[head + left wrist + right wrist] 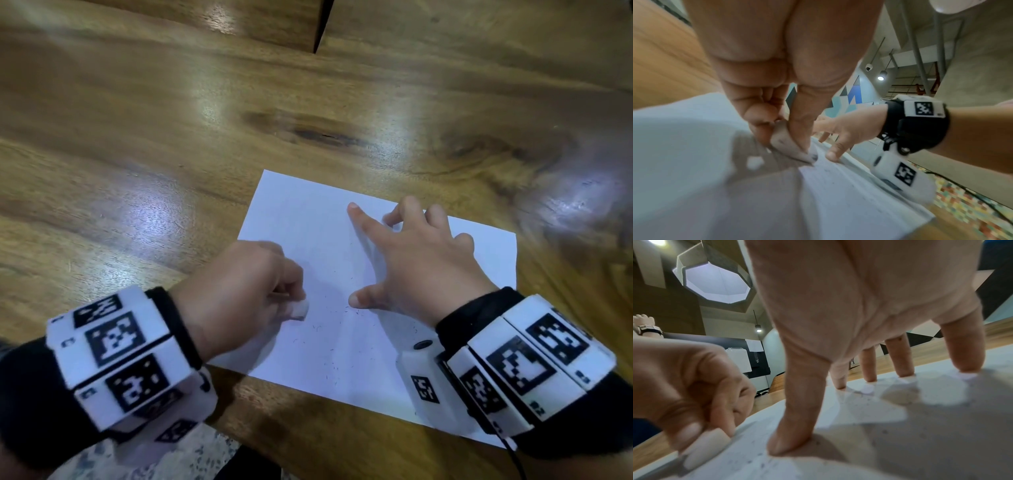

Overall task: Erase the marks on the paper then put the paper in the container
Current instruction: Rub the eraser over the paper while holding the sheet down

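Wrist bands (116,356) with black-and-white square markers sit closest to the head camera, one on each forearm. Beyond them, a white sheet of paper (308,219) lies flat on the wooden desk (171,137), turned at a slight angle to its near edge.

On the sheet's near-left part, the left hand (246,287) has its fingers curled, its grip clamped on a small white eraser (791,146); the thumb and fingers pinch it, and its smudged lower end touches the paper. Small dark crumbs (329,329) are scattered over the near half of the sheet.

Just beside it, the right hand (418,260) spreads wide over the middle of the paper, grip apart and holding nothing, with the thumb (795,426) and the other fingertips (966,356) pressing down on the sheet. The two hands are near each other but apart.

No pencil marks can be made out clearly on the paper from the head view.
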A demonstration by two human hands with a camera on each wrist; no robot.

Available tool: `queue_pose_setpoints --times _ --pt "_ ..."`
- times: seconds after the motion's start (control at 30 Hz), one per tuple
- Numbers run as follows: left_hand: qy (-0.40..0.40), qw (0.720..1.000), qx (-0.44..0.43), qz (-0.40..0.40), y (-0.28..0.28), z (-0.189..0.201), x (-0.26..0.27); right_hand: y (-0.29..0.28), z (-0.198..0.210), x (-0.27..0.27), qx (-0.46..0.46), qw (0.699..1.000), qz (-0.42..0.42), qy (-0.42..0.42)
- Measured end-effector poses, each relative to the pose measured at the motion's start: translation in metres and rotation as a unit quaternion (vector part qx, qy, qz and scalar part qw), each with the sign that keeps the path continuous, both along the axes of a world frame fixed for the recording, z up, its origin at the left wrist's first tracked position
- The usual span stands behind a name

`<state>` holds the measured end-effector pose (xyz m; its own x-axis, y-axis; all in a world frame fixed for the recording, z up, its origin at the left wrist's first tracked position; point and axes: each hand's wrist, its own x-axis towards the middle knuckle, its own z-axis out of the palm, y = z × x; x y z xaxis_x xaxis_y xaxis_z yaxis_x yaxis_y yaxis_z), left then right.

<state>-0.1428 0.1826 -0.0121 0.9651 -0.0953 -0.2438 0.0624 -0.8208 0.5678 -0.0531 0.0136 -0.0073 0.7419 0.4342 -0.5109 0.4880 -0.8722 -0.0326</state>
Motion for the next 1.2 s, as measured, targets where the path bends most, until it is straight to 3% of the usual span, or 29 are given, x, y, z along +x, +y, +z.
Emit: queue_pose_setpoints --times 0.23,0.47,0.57,0.73,0.9,1.03,1.2 --pt "0.106 0.992 -0.019 -0.062 0.006 0.002 -0.028 0.001 0.0 0.002 -0.004 1.0 -0.004 0.005" --pt "0.034 0.999 0.008 -0.004 -0.003 0.004 0.022 0.002 0.0 0.001 -0.005 1.0 -0.004 0.004" --pt "0.04 0.999 0.012 -0.008 -0.001 0.003 0.014 0.001 0.001 0.001 -0.003 1.0 -0.005 0.006" --pt "0.169 0.982 -0.006 -0.081 0.0 0.006 -0.018 0.001 0.001 0.001 -0.005 1.0 -0.001 0.0" --pt "0.058 0.998 0.026 -0.002 -0.002 0.006 0.02 0.001 0.001 -0.001 0.004 1.0 0.009 -0.002" --pt "0.09 0.996 0.017 0.014 0.006 0.008 0.043 0.003 0.002 -0.001 0.025 0.999 0.021 0.01" --pt "0.03 0.996 0.004 0.085 0.014 0.013 0.09 0.007 0.0 -0.001 0.087 0.994 0.029 0.051"
